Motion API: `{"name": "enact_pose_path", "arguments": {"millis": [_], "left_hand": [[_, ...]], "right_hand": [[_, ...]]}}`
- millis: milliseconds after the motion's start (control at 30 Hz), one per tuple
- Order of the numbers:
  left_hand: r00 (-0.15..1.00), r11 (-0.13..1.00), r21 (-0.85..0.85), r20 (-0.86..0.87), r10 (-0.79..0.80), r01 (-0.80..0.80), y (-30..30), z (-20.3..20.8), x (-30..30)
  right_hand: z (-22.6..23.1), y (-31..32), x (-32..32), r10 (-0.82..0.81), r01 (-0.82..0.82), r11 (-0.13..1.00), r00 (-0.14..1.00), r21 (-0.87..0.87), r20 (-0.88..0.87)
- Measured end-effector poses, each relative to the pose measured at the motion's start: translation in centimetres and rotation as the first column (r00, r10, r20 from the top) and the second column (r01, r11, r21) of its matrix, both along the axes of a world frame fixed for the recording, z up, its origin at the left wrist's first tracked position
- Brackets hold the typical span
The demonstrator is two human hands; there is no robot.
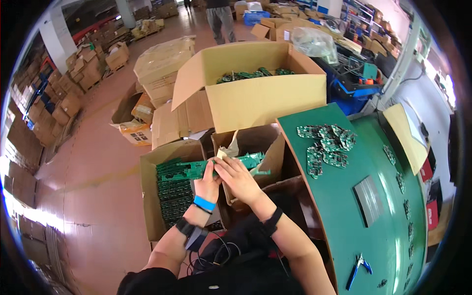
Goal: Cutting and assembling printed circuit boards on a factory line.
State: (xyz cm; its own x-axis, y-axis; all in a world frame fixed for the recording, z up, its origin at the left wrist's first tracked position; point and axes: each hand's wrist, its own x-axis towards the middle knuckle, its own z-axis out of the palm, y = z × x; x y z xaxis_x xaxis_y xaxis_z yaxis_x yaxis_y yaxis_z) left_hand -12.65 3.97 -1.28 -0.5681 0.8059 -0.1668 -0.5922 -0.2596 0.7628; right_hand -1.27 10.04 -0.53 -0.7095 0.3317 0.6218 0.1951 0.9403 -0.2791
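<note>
Both my hands are closed on a long green circuit board panel [184, 170], held level above two cardboard boxes. My left hand [208, 183] grips it near the middle, thumb on top. My right hand [237, 178] lies over it just to the right, fingers pressed on the board; the fingertips are partly hidden. Below on the left, an open cardboard box [149, 196] holds rows of stacked green boards [176, 206]. The panel's right end reaches over a second open box [272, 147], whose inside is mostly in shadow.
On the green worktable [339, 211] to the right lie a pile of small circuit boards [327, 142], a grey metal block [368, 200] and blue-handled cutters [359, 270]. A large carton [265, 101] of boards stands ahead. Farther back, a person [221, 22] stands in the aisle.
</note>
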Motion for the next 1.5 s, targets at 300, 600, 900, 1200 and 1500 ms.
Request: {"name": "enact_pose_path", "arguments": {"millis": [300, 600, 900, 1200, 1500], "left_hand": [[0.970, 0.974, 0.003, -0.097, 0.225, -0.225, 10.7, -7.5, -1.1], [0.420, 0.898, -0.428, -0.801, -0.427, 0.098, 13.4, -12.3, 1.8], [0.298, 0.788, -0.559, -0.822, -0.486, -0.257, -7.9, -16.3, -20.6], [-0.230, 0.240, -0.970, -0.224, -0.947, -0.042, -21.0, -24.5, -20.4], [-0.505, 0.233, -0.972, -0.214, -0.836, 0.026, -20.5, -26.1, -20.4]], "right_hand": [[-0.8, 4.2, -0.8, -0.283, 0.272, 0.953, 0.957, -0.135, -0.067], [-0.6, 0.9, 5.6, -0.235, 0.267, 0.863, 0.964, -0.429, 0.127], [-1.1, -3.5, 10.5, -0.167, 0.412, 0.671, 0.894, -0.617, 0.415], [-2.3, -7.6, 10.4, -0.045, 0.486, 0.541, 0.832, -0.687, 0.553], [-1.7, -8.7, 8.8, -0.115, 0.528, 0.558, 0.814, -0.641, 0.570]]}}
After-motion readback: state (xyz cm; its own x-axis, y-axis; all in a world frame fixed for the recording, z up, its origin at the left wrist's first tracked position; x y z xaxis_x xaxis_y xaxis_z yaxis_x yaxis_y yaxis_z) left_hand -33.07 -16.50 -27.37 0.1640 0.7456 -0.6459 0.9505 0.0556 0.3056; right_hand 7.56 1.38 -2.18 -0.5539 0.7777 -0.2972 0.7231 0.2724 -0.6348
